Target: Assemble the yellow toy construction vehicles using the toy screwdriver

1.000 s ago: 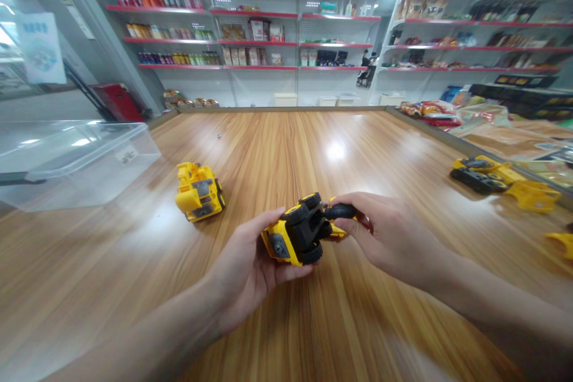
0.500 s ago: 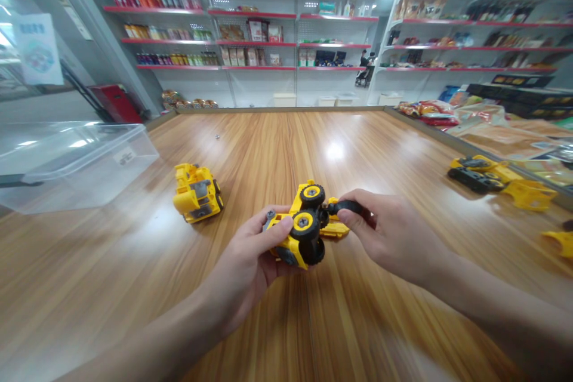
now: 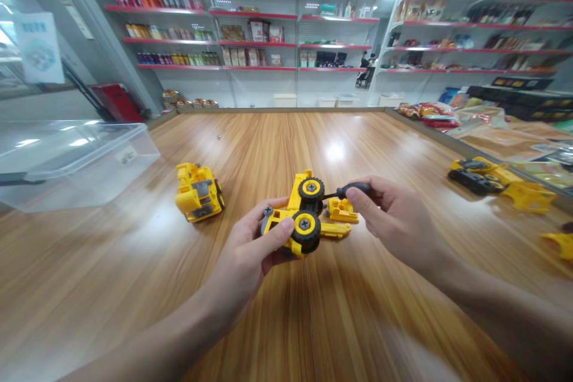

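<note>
Yellow toy loader (image 3: pixel 290 221) resting in the left hand (image 3: pixel 248 245) above the wooden counter (image 3: pixel 134 286)

Left fingers are curling under it, thumb pressing a wheel; right hand (image 3: pixel 394 218) is pinching a black-handled screwdriver (image 3: pixel 353 190) beside the upper wheel; a second yellow toy vehicle (image 3: pixel 199 193) is sitting at 10 o'clock.

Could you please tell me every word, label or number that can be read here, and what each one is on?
Nothing is legible: the sign by the window, the white label on the clear plastic box, and the shelf packaging are too small or blurred to read.
</note>
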A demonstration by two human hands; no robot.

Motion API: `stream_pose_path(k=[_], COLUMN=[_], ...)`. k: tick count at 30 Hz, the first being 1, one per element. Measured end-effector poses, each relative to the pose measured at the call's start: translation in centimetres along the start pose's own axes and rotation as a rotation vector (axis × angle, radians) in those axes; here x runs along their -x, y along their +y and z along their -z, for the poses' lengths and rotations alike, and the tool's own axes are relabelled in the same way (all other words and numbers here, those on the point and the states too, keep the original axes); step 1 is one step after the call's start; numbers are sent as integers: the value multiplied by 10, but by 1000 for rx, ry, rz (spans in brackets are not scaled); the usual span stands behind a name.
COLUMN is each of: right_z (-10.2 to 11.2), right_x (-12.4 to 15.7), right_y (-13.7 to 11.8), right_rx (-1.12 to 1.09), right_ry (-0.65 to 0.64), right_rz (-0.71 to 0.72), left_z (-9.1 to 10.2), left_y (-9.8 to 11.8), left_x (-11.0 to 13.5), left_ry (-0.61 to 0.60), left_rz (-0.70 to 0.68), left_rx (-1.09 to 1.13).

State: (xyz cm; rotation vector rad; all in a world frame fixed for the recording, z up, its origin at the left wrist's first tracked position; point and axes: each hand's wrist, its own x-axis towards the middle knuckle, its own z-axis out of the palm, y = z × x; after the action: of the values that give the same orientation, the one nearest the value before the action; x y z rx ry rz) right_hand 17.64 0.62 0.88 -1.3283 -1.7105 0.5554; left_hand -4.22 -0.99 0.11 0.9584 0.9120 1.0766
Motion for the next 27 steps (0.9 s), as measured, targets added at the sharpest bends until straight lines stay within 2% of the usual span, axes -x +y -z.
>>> stream_pose_path(k=[2, 5, 8, 11, 15, 19, 22, 27], right_z=[4, 9, 9, 6, 3, 6, 8, 7], right_x=[-6, -15, -17, -14, -12, -14, -17, -20], right_y=[3, 7, 11, 12, 14, 24, 38, 53], right_rx=[-21, -40, -51, -1, 172, 324, 465, 635], right_ry=[112, 240, 281, 284, 230, 150, 14, -119], right_rz=[-10, 3, 28, 75, 124, 162, 169, 101], left_z=[2, 6, 8, 8, 8, 8, 6, 5], left_y=[-2, -3, -5, -7, -11, -7, 0, 2], left_x=[-1, 1, 4, 6, 7, 9, 10, 10], left_ry=[-5, -79, -187, -335, -440, -398, -379, -359], left_rz=[-53, -115, -240, -361, -407, -451, -445, -416], left_rx=[-121, -418, -709, -830, -870, -907, -920, -915])
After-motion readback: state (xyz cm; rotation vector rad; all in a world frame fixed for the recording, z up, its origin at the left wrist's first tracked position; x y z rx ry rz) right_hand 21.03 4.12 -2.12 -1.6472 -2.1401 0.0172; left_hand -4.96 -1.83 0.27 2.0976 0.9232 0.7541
